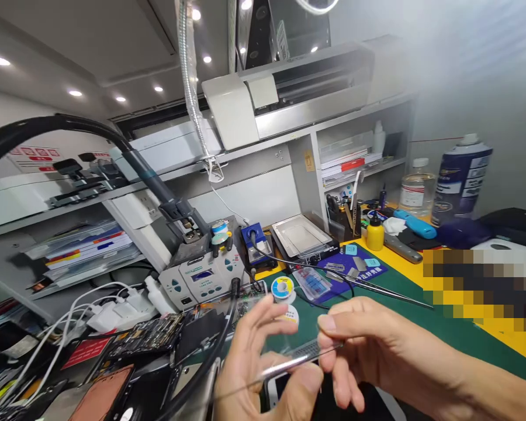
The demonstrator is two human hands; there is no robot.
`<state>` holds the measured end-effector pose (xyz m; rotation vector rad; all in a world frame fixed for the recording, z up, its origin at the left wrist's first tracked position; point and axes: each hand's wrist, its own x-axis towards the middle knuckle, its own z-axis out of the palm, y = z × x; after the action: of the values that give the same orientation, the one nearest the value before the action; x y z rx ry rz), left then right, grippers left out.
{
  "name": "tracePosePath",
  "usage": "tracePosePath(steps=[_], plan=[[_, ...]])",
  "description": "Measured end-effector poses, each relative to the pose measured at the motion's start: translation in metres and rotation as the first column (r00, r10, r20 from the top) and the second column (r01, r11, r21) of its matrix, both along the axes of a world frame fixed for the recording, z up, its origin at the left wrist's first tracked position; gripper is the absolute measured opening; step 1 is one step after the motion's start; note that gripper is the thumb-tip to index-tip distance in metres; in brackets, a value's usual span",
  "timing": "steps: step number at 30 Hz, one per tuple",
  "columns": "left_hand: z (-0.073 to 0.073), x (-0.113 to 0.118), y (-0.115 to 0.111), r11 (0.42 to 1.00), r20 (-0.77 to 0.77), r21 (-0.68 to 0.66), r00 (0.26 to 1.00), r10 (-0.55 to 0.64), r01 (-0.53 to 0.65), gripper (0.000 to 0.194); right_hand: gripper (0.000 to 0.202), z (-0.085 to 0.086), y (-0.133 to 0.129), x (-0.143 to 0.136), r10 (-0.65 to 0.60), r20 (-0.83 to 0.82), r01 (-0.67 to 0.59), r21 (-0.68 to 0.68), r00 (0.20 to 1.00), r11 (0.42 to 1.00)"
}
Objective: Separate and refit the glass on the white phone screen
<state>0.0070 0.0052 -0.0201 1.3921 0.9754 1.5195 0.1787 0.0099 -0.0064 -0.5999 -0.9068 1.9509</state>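
My left hand (pixel 249 362) comes up from the bottom edge with fingers raised and bent; its thumb lies along a slim, shiny piece (pixel 284 367). This piece runs slantwise between thumb and fingers, its lower left part thin and faint; its exact kind is unclear. At its right end, the thumb and index finger of my right hand (pixel 359 345) are pinched together, and the other fingers curl below. A phone with a white edge (pixel 392 403) lies underneath, partly hidden by both hands. Behind them is a green mat (pixel 403 321).
A soldering station (pixel 206 278), a solder spool (pixel 283 287) and long tweezers (pixel 390 292) lie beyond my hands. Phones and circuit boards (pixel 146 339) crowd the left side. A yellow bottle (pixel 374 235) and a spray can (pixel 460 181) stand at right. A black hose (pixel 210 356) crosses in front.
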Motion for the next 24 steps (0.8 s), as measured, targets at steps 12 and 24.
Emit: tracePosePath(steps=[12, 24], plan=[[-0.008, -0.005, 0.013, 0.974, 0.2, 0.174, 0.963, -0.179, 0.145, 0.041, 0.031, 0.002, -0.01, -0.001, 0.076, -0.114, -0.077, -0.005, 0.991, 0.997], [-0.012, 0.002, 0.01, 0.977, 0.193, 0.181, 0.97, -0.149, 0.114, 0.044, 0.025, 0.001, -0.012, -0.003, 0.062, -0.073, -0.062, 0.005, 0.995, 0.998]])
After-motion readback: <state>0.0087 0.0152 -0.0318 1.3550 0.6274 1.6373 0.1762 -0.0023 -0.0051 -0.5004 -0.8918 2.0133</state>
